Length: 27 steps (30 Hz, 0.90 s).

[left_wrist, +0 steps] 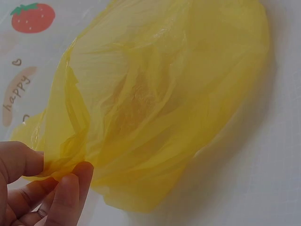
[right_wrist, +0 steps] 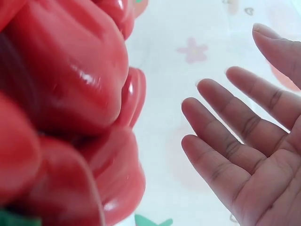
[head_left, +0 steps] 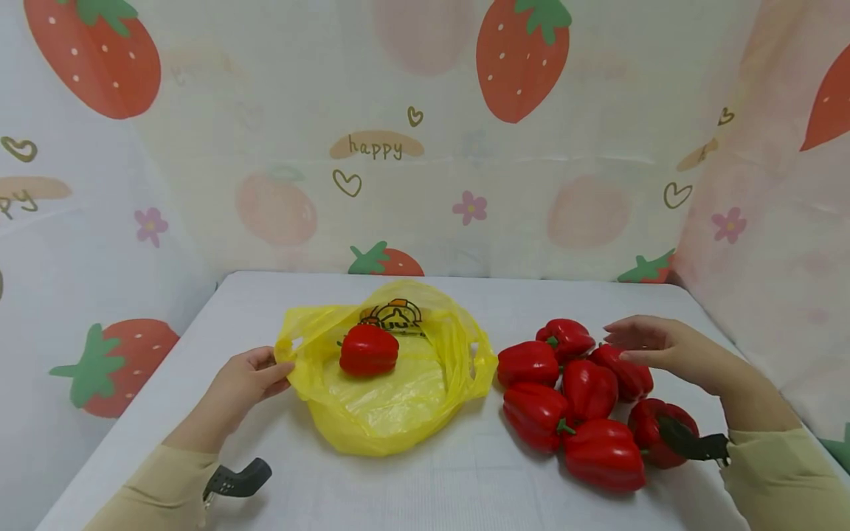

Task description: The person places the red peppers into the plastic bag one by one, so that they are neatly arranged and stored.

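Pinches the bag [head_left: 378, 435] by its edge with the left hand [head_left: 247, 378] and holds the right hand [head_left: 674, 350] spread near the peppers [head_left: 589, 389].

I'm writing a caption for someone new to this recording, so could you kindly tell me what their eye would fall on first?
Probably the yellow plastic bag, open near the middle of the white tabletop, with one red pepper inside and its left edge pinched by the left hand. Next, likely the cluster of seven glossy red peppers to the bag's right, with the open right hand by its back right.
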Motion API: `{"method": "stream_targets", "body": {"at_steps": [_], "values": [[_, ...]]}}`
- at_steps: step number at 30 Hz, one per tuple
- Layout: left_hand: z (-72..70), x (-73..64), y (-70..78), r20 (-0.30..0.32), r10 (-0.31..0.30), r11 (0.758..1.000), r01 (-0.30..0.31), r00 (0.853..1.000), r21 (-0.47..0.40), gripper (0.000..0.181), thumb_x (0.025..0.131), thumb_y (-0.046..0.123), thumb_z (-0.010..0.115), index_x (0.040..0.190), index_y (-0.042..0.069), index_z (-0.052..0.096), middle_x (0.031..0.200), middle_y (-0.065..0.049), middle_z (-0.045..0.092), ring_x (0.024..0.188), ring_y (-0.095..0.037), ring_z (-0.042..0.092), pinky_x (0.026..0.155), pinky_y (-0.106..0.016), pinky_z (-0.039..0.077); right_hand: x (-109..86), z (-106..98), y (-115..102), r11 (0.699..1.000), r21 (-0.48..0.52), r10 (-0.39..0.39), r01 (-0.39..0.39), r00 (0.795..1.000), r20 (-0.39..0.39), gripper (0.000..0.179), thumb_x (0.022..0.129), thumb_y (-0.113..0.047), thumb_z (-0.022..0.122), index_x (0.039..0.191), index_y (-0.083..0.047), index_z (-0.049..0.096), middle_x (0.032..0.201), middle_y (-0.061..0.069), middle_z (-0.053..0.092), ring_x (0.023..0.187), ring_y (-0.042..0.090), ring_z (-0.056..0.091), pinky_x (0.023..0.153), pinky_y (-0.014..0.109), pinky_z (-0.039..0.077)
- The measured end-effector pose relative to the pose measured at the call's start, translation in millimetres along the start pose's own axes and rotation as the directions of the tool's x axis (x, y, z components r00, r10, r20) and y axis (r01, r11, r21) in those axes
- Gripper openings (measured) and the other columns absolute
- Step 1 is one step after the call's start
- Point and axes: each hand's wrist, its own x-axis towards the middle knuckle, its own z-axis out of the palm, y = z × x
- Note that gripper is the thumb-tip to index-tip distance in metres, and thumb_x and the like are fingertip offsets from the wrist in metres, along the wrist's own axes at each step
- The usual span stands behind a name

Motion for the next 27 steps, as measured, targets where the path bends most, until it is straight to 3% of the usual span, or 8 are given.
{"method": "stream_targets", "body": {"at_steps": [6, 16, 24, 27], "values": [[0.8, -0.6, -0.1, -0.003, -0.007, 1.000, 0.007, 1.000, 0.010, 0.051, 0.088, 0.037, 0.059, 0.124, 0.003, 0.049, 0.120, -0.015, 0.054, 0.094, -0.016, 0.059, 0.084, -0.029, 0.051, -11.7, -2, 8, 1.000, 0.020, -0.012, 0.012, 1.000, -0.024, 0.039, 0.090, -0.021, 0.058, 0.126, -0.008, 0.049, 0.117, 0.016, 0.059, 0.104, 0.015, 0.058, 0.079, 0.023, 0.050], [1.0, 1.3, -2.3, 0.002, -0.009, 1.000, 0.009, 1.000, -0.005, 0.052, 0.088, 0.036, 0.060, 0.125, 0.002, 0.048, 0.120, -0.015, 0.054, 0.094, -0.017, 0.059, 0.083, -0.028, 0.051, -31.0, -1, 27, 0.998, 0.044, 0.054, -0.052, 0.998, -0.039, 0.043, 0.090, -0.020, 0.058, 0.127, -0.003, 0.047, 0.120, 0.019, 0.055, 0.103, 0.009, 0.057, 0.077, 0.024, 0.051], [1.9, 3.3, -2.9, -0.006, -0.022, 1.000, 0.022, 1.000, -0.017, 0.055, 0.088, 0.034, 0.060, 0.130, 0.001, 0.045, 0.124, -0.018, 0.052, 0.093, -0.015, 0.060, 0.082, -0.028, 0.051, -38.5, 2, 34, 0.992, 0.049, 0.115, -0.114, 0.993, -0.027, 0.048, 0.088, -0.022, 0.060, 0.130, -0.004, 0.044, 0.123, 0.020, 0.052, 0.111, 0.039, 0.049, 0.078, 0.039, 0.053], [1.9, 2.9, -2.6, -0.003, -0.018, 1.000, 0.018, 1.000, -0.021, 0.055, 0.088, 0.033, 0.060, 0.130, 0.000, 0.045, 0.124, -0.018, 0.052, 0.094, -0.015, 0.060, 0.082, -0.027, 0.052, -41.1, 3, 38, 0.990, 0.053, 0.130, -0.129, 0.991, -0.015, 0.049, 0.088, -0.022, 0.060, 0.130, -0.004, 0.044, 0.123, 0.020, 0.051, 0.111, 0.036, 0.049, 0.078, 0.034, 0.053]]}}
